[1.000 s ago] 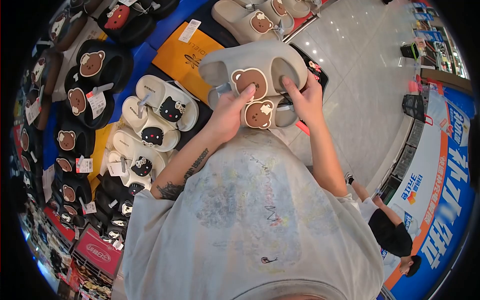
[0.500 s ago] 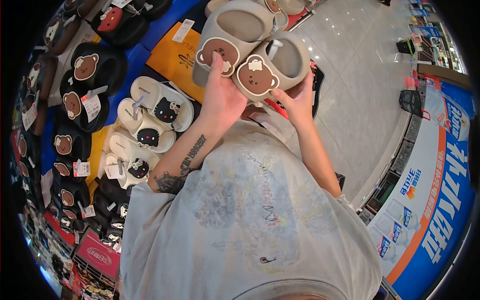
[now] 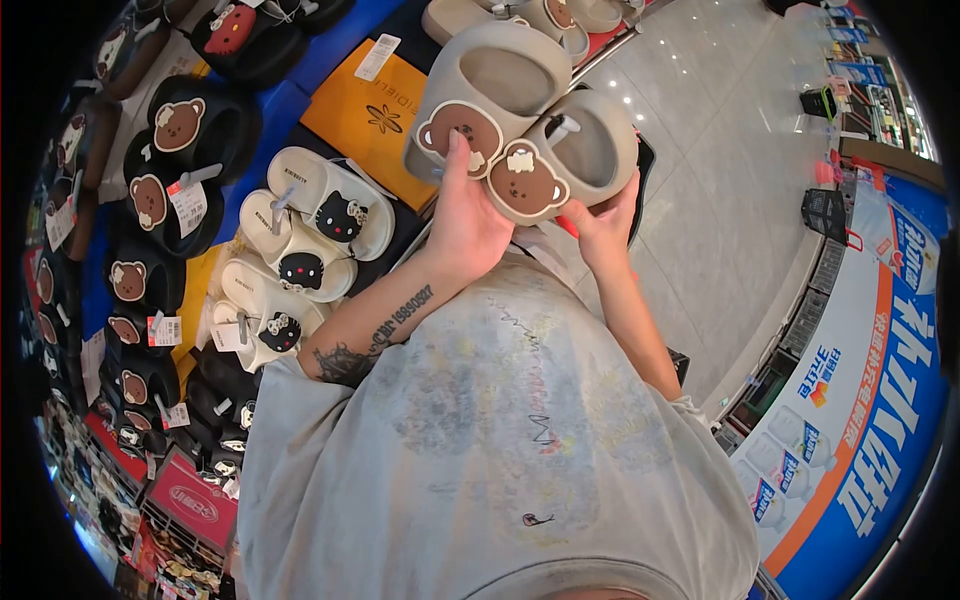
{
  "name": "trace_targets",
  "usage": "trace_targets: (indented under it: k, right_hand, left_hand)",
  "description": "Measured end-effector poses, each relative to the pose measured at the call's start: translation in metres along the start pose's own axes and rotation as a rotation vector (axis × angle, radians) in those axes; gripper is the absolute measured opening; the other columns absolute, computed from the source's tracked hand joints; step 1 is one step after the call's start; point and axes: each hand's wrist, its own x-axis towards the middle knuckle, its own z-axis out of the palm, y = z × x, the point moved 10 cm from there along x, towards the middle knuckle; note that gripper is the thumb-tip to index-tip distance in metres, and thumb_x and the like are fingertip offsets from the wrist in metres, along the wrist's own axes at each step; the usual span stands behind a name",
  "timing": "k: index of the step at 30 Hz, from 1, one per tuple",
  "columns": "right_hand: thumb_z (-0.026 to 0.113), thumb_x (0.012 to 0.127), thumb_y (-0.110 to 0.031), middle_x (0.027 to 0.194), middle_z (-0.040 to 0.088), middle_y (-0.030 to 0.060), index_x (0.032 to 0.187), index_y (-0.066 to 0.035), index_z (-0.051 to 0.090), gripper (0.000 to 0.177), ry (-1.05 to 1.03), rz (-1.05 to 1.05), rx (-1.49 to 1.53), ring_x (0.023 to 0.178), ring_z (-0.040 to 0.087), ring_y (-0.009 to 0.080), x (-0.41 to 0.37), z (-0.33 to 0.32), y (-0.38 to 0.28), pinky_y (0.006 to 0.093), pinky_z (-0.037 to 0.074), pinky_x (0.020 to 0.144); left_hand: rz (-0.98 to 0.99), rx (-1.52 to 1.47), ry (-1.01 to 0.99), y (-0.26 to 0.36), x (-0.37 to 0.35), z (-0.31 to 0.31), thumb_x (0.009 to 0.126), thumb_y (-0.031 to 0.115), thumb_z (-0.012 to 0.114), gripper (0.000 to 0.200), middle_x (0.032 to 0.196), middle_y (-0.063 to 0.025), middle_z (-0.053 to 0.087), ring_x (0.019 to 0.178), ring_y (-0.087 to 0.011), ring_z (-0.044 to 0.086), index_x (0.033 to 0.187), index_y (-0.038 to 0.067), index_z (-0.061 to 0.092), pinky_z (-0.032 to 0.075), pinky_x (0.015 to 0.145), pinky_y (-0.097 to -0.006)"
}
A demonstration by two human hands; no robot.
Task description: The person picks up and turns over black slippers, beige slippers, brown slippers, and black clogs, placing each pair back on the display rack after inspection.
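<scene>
A pair of taupe slippers [image 3: 500,75] with brown bear faces is held up at the top centre, joined by a pale tag loop. My left hand [image 3: 468,215] grips the left slipper, its thumb on the bear patch and its other fingers hidden underneath. On the right, my right hand [image 3: 607,222] holds the other slipper by its lower right edge, thumb beside the bear's chin. White slippers with black cat faces [image 3: 335,215] lie on the display left of my left hand, near an orange box [image 3: 375,110].
Black slippers with bear patches [image 3: 180,125] and price tags fill the display at the left. Below them stands a pink sign [image 3: 190,500]. Grey tiled floor [image 3: 700,150] stretches right of my hands, toward a blue and white advertising panel [image 3: 850,430] at the far right.
Both hands and the pair of slippers have moved slightly right and down in the view. The grip looks much the same.
</scene>
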Motion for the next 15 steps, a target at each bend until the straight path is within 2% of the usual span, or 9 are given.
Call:
trace_targets:
  k: [4,8,9,13,15]
  right_hand:
    - [0.085,0.061,-0.021,0.130,0.040,0.0109,0.132,-0.005,0.023,0.096,-0.034,-0.081,-0.041,0.120,0.042,0.0230,-0.013,-0.003,-0.004,0.0372,0.035,0.101]
    - [0.080,0.069,-0.026,0.133,0.038,0.0121,0.137,-0.002,0.026,0.090,-0.129,-0.131,-0.171,0.121,0.042,0.0226,-0.025,-0.001,-0.010,0.0378,0.033,0.101]
    - [0.078,0.071,-0.030,0.134,0.038,0.0137,0.135,0.001,0.032,0.085,-0.114,-0.100,-0.166,0.121,0.042,0.0242,-0.027,-0.003,-0.007,0.0377,0.033,0.101]
    - [0.077,0.071,-0.028,0.130,0.042,0.0171,0.128,0.004,0.042,0.074,-0.132,-0.165,-0.208,0.120,0.043,0.0273,-0.032,-0.004,-0.011,0.0387,0.034,0.099]
    - [0.075,0.070,-0.025,0.125,0.046,0.0228,0.120,0.006,0.050,0.064,-0.161,-0.385,-0.372,0.114,0.048,0.0314,-0.039,0.005,-0.037,0.0399,0.037,0.096]
  left_hand:
    - [0.019,0.031,-0.034,0.005,0.001,-0.002,0.091,0.057,0.037,0.065,0.136,-0.0046,0.040,0.125,-0.0204,0.040,0.137,0.011,0.029,0.031,0.105,-0.0403]
    - [-0.006,0.034,-0.068,0.012,0.005,-0.011,0.089,0.059,0.037,0.070,0.138,-0.0065,0.039,0.125,-0.0224,0.039,0.139,0.010,0.027,0.032,0.104,-0.0407]
    - [0.017,0.067,-0.041,0.014,0.005,-0.015,0.089,0.060,0.038,0.071,0.137,-0.0068,0.040,0.125,-0.0229,0.040,0.138,0.010,0.028,0.033,0.104,-0.0410]
    - [0.029,0.096,0.044,0.018,0.001,-0.024,0.090,0.060,0.034,0.066,0.138,-0.0060,0.038,0.126,-0.0257,0.037,0.138,0.015,0.031,0.031,0.104,-0.0468]
    - [0.069,0.080,0.018,0.023,-0.001,-0.024,0.091,0.057,0.035,0.065,0.136,-0.0070,0.042,0.123,-0.0235,0.042,0.138,0.013,0.030,0.035,0.103,-0.0409]
